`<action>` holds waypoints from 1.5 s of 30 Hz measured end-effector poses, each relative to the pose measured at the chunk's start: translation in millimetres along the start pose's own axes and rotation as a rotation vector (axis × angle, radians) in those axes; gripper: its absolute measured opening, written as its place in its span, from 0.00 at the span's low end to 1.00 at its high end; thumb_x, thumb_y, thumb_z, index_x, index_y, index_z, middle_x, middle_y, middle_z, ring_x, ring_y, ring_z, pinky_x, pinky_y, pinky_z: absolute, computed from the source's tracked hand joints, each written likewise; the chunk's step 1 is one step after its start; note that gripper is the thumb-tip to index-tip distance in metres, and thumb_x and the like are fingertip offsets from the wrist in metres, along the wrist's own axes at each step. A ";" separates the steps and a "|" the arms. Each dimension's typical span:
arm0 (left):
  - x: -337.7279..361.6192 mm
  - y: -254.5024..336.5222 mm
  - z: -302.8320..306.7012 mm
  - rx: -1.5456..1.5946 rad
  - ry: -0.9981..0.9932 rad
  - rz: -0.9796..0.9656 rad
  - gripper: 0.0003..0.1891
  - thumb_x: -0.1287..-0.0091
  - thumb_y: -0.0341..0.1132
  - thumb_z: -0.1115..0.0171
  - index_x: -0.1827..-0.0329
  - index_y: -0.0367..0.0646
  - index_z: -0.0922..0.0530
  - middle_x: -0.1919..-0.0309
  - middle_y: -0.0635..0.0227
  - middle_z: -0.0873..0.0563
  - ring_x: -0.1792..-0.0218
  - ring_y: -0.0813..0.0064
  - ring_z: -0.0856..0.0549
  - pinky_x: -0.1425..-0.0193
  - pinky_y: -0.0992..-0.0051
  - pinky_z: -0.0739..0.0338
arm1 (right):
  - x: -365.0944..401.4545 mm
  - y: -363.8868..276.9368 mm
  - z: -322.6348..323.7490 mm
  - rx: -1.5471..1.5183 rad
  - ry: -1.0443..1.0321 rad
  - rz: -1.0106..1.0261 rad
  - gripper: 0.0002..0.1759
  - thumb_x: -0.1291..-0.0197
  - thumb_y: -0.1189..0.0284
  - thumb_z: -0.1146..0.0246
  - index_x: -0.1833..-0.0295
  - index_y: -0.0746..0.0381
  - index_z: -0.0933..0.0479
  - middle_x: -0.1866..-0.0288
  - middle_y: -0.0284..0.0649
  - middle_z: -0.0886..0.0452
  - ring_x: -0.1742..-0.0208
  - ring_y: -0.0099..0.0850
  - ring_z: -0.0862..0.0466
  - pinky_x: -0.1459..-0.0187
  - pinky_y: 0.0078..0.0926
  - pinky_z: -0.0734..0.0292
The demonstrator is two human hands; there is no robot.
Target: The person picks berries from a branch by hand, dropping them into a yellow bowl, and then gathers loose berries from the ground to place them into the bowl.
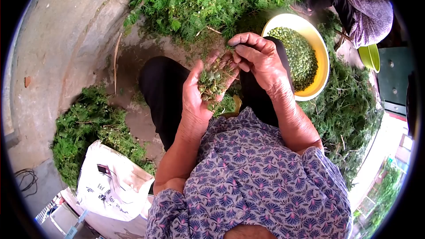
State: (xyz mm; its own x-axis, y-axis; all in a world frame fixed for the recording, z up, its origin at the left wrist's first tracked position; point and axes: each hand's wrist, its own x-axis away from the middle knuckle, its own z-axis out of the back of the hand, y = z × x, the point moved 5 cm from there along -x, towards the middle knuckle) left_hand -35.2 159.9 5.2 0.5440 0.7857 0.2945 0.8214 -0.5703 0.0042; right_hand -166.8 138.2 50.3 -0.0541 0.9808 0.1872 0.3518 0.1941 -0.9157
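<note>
Some tangled green-brown plant sprigs (212, 82) I'm cupping in my left hand (193, 97), likely against spilling, beside pinching fingers (249, 40) of my right hand (267, 64), contents unclear.

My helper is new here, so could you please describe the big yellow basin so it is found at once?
Start from the large heap of green branches at the top, then look below its right end. Beside the person's right hand is a round, pale-rimmed yellow basin. Unlike the yellow-green bowl near the other person, it visibly holds many green berries.
</note>
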 end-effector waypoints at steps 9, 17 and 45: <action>1.6 1.6 0.2 -0.013 -0.040 0.032 0.21 0.29 0.43 0.54 0.42 0.35 0.33 0.43 0.46 0.26 0.42 0.49 0.26 0.32 0.52 0.36 | -12.3 22.1 24.2 -0.213 0.105 -0.169 0.09 0.41 0.69 0.36 0.62 0.64 0.23 0.78 0.31 0.27 0.83 0.18 0.34 0.84 0.14 0.46; -0.4 -7.1 -4.4 0.071 -0.159 0.188 0.22 0.28 0.41 0.57 0.39 0.32 0.34 0.44 0.46 0.26 0.45 0.44 0.24 0.35 0.49 0.34 | -3.3 59.6 7.3 -0.369 -0.139 -0.432 0.14 0.37 0.64 0.39 0.57 0.65 0.22 0.77 0.25 0.26 0.82 0.12 0.31 0.84 0.09 0.40; 2.0 -9.1 -3.6 -0.012 -0.039 0.172 0.22 0.29 0.42 0.54 0.42 0.30 0.33 0.50 0.44 0.22 0.48 0.43 0.22 0.37 0.50 0.30 | -4.2 55.9 14.6 -0.408 -0.266 -0.446 0.19 0.41 0.68 0.35 0.51 0.73 0.23 0.76 0.29 0.24 0.80 0.16 0.29 0.83 0.13 0.37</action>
State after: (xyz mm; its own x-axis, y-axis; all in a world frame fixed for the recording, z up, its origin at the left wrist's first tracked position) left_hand -42.2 165.8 9.1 0.6826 0.6849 0.2547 0.7138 -0.6996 -0.0319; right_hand -160.6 145.1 -6.8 -0.4875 0.7884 0.3752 0.5650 0.6125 -0.5529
